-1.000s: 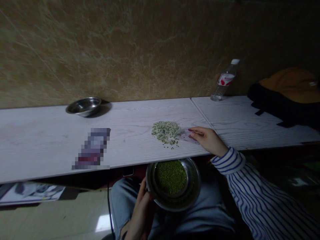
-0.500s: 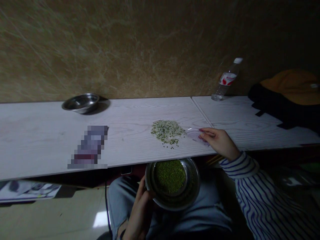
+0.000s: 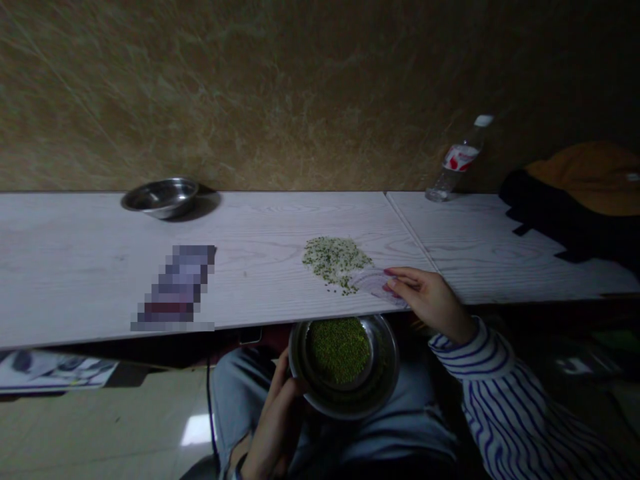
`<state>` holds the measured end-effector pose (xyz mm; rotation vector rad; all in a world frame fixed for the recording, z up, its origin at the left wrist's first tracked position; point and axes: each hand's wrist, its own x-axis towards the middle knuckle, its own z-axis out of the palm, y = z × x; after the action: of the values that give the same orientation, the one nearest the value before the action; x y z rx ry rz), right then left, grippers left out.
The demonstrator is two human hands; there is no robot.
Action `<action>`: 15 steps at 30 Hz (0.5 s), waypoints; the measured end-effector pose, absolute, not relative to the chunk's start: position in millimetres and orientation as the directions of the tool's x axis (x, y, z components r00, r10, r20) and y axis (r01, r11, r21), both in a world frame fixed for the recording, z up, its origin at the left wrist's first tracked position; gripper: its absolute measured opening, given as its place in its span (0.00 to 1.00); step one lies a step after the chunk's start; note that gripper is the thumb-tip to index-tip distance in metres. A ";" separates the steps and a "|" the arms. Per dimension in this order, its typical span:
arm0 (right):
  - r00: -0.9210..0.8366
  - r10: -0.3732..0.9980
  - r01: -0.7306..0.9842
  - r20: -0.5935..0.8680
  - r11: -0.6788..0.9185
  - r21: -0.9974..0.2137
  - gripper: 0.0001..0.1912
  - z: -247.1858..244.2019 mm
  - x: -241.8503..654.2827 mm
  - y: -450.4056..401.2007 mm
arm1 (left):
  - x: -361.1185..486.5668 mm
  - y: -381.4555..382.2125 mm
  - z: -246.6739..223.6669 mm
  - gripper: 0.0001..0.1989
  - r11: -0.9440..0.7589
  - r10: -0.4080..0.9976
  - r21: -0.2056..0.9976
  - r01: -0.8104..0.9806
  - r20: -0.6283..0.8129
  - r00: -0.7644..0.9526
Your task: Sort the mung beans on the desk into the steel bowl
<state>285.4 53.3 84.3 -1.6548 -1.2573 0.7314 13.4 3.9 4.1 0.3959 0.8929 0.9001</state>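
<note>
My left hand (image 3: 281, 415) grips the left rim of a steel bowl (image 3: 387, 373) held over my lap, just under the table's front edge. Green beans (image 3: 339, 350), which look like mung beans, lie in the bowl. On the table is a spread pile of white grains mixed with green beans (image 3: 334, 260). My right hand (image 3: 423, 293) pinches a clear round plastic lid (image 3: 374, 283) between thumb and fingers. The lid's left edge touches the lower right side of the pile, and a few loose beans lie near it.
A second steel bowl (image 3: 163, 199) stands at the back left of the white table (image 3: 260, 293). A blurred-out flat item (image 3: 176, 287) lies nearer the front. By the wall are a water bottle (image 3: 457, 160) and a dark and tan cap (image 3: 585, 183).
My right hand has moved the lid left and slightly toward me, up against the pile's edge. My left hand keeps its grip on the bowl. The view has shifted slightly.
</note>
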 end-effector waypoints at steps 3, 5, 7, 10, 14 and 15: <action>0.351 0.932 0.440 0.094 -0.076 -0.895 0.14 82.5 292.4 48.8 | 13.4 4.0 2.1 0.37 0.584 0.810 0.631 -0.510 -0.496 0.314; 0.364 0.926 0.457 0.098 -0.086 -0.885 0.14 81.4 295.0 46.6 | 13.7 4.3 2.0 0.37 0.592 0.804 0.625 -0.510 -0.500 0.321; 0.365 0.926 0.464 0.093 -0.095 -0.881 0.14 80.8 294.6 45.3 | 14.1 4.5 2.4 0.37 0.602 0.797 0.621 -0.502 -0.510 0.325; 0.359 0.930 0.455 0.081 -0.099 -0.885 0.14 80.8 290.0 44.6 | 14.7 4.4 3.1 0.37 0.594 0.801 0.623 -0.509 -0.514 0.305; 0.328 0.942 0.455 0.066 -0.096 -0.886 0.15 81.4 284.8 43.1 | 15.8 3.7 4.9 0.38 0.596 0.796 0.619 -0.512 -0.539 0.275; 0.322 0.944 0.455 0.067 -0.093 -0.886 0.15 81.8 284.6 42.1 | 16.0 3.7 5.4 0.38 0.600 0.793 0.617 -0.510 -0.545 0.274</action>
<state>284.6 42.1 81.8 -1.7009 -1.2702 0.6934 16.0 3.7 5.4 0.3511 0.9399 0.9000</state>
